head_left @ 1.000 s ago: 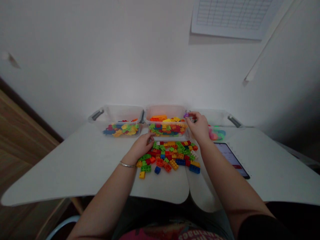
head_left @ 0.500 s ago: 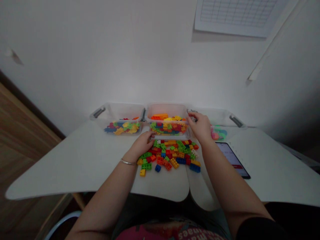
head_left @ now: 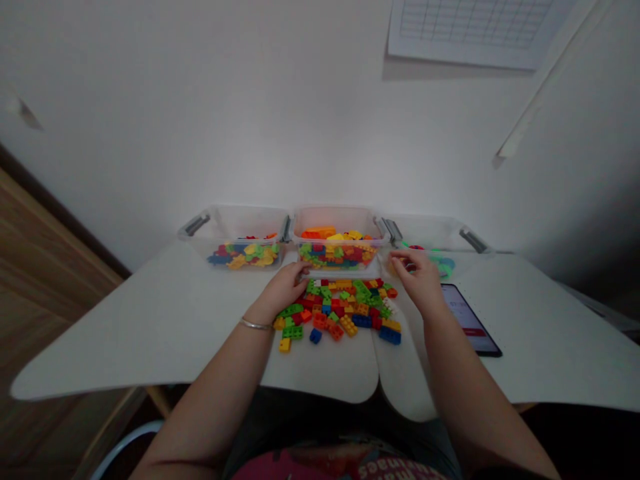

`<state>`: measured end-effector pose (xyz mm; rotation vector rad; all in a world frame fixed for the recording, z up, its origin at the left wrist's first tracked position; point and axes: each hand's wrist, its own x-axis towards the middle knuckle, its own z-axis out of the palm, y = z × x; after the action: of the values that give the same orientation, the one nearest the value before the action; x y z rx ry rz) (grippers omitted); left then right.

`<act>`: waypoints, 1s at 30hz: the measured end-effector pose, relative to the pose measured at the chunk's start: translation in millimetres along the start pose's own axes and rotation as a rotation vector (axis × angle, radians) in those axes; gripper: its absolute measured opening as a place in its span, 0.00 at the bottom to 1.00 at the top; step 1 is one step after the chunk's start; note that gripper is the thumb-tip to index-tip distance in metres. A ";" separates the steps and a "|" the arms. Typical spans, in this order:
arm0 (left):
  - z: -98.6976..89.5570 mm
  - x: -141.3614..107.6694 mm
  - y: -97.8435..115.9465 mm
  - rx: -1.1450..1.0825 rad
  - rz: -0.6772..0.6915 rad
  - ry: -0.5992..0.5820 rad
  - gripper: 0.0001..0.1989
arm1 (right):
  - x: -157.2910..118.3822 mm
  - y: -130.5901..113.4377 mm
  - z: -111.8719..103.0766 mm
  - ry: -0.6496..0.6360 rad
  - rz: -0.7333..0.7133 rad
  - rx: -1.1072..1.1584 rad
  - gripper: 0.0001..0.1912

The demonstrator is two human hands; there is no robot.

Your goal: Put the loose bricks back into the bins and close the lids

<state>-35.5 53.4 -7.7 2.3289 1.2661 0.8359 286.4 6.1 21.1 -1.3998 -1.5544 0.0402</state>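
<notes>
- On the table's near-middle, a brick pile of red, green, yellow, orange and blue toy bricks lies loose, directly in front of the middle bin and between the two hands.
- The left hand rests at the pile's far left, its fingers relaxed and extended, grasping nothing. Its fingertips touch the near rim of the middle bin.
- The right hand hangs just right of the pile, in front of the right bin. Its fingers curl inward, loosely bunched; whether they pinch a small piece is hidden.
- The middle bin is clear plastic and holds mixed bricks, with orange and yellow ones on top.
- The left bin, also clear, stands against the middle bin and holds blue, green, yellow and red bricks.
- The right bin holds green and pink pieces, dim and partly hidden behind the right hand.
- A phone lies face up on the table, near and to the right of the right hand, its screen lit.
- A thin metal bracelet circles the left wrist.
- At the near edge, a pink printed shirt shows below the table's curved cutouts.
- Far beyond the bins, a white wall carries a gridded chart at upper right.
</notes>
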 end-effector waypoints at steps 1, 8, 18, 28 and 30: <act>-0.1 0.0 0.2 -0.003 -0.005 0.001 0.21 | -4.3 7.8 0.7 -0.019 0.012 -0.012 0.15; 1.1 -0.7 -0.6 -0.025 -0.011 0.020 0.21 | -31.7 40.7 0.6 -0.313 0.229 -0.182 0.14; 1.3 -0.3 0.2 -0.034 -0.006 0.008 0.19 | -39.6 38.0 -0.5 -0.445 0.318 -0.246 0.17; -0.2 -0.2 1.6 -0.039 0.002 0.011 0.20 | -39.8 35.7 -0.5 -0.341 0.272 -0.174 0.16; 0.0 -0.2 1.1 -0.043 0.005 0.013 0.19 | -39.1 34.1 -0.6 -0.266 0.256 -0.145 0.15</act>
<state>-34.9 52.7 -7.2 2.2976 1.2367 0.8725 304.8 -12.8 -23.6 -1.7591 -1.6074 0.2834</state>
